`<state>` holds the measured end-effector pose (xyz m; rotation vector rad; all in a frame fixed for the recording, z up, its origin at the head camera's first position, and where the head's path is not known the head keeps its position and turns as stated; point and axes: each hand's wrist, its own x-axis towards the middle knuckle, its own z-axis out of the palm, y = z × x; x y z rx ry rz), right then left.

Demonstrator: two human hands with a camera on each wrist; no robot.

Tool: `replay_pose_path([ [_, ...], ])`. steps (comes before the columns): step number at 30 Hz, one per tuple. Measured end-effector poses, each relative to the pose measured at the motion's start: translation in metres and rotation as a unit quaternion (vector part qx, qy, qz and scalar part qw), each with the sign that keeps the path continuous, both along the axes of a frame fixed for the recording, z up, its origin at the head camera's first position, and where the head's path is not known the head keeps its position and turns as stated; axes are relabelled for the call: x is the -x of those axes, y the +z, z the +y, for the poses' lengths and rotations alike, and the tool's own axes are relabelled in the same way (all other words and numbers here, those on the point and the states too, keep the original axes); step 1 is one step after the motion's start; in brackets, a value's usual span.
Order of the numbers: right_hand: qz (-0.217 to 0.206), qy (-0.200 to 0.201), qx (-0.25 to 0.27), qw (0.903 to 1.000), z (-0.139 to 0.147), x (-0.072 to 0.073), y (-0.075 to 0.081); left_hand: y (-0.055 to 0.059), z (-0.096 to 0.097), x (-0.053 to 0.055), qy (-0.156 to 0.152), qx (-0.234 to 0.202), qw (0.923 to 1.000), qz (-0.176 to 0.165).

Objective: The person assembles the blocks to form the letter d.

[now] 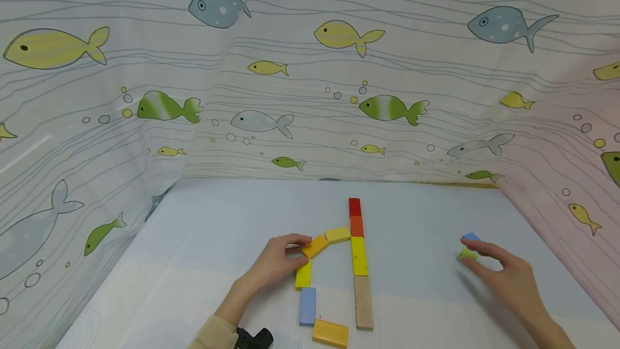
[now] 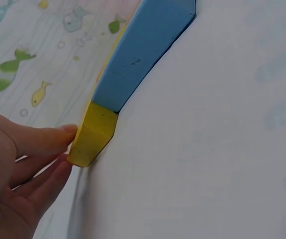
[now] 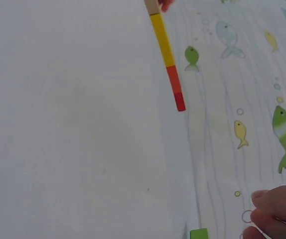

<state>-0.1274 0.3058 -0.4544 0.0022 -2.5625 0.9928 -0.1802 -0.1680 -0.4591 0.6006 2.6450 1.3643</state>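
Observation:
My left hand [image 1: 278,257] pinches a small orange-yellow block [image 1: 316,246] between thumb and fingers, at a bend in a row of blocks. One end of that block meets a light yellow block [image 1: 338,235]; below it lie a bright yellow block [image 1: 303,274] and a blue block [image 1: 307,307]. In the left wrist view, thumb and fingertips are against the yellow block end [image 2: 90,139]. At the right, my right hand [image 1: 508,279] has thumb and index finger spread around a green block [image 1: 467,254]. The right wrist view shows a gap between its fingers and that block.
A straight line of blocks stands mid-table: dark red [image 1: 355,207], orange-red [image 1: 356,226], yellow [image 1: 359,256] and plain wood [image 1: 363,302]. An orange-yellow block [image 1: 330,333] lies at the near end. Another blue block [image 1: 471,236] lies beyond the green one. Fish-print curtains [image 1: 310,90] enclose the table.

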Motion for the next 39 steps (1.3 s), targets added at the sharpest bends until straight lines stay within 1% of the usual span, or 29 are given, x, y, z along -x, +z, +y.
replay_pose_path([
  [3, -0.016, -0.016, 0.005, 0.9997, 0.006, 0.001, -0.001, 0.0, 0.0, 0.001, -0.003, -0.004, 1.0, -0.002],
  [9, -0.07, -0.04, -0.014, 0.9967, 0.012, 0.003, -0.003, 0.001, 0.0, 0.002, -0.008, -0.009, 0.9999, -0.008],
  [15, -0.092, -0.046, -0.03, 0.9943, 0.013, 0.004, -0.006, 0.001, -0.001, 0.001, -0.008, -0.008, 0.9999, -0.011],
  [18, -0.095, -0.046, -0.033, 0.9939, 0.013, 0.005, -0.009, 0.001, -0.001, 0.001, -0.008, -0.006, 0.9999, -0.011],
  [28, -0.07, -0.041, -0.047, 0.9956, 0.015, 0.008, -0.016, 0.001, -0.001, 0.001, -0.012, -0.001, 0.9999, -0.012],
  [30, -0.056, -0.039, -0.049, 0.9964, 0.014, 0.008, -0.015, 0.0, -0.001, 0.001, -0.013, 0.0, 0.9999, -0.01],
  [32, -0.047, -0.037, -0.047, 0.9971, 0.012, 0.008, -0.014, -0.001, -0.001, 0.001, -0.012, 0.002, 0.9999, -0.009],
  [35, -0.044, -0.032, -0.035, 0.9979, 0.006, 0.007, -0.007, -0.001, -0.002, 0.001, -0.011, 0.004, 0.9999, -0.008],
  [39, -0.053, -0.023, -0.019, 0.9981, -0.003, 0.005, 0.001, 0.0, -0.002, 0.001, -0.011, 0.001, 0.9999, -0.011],
])
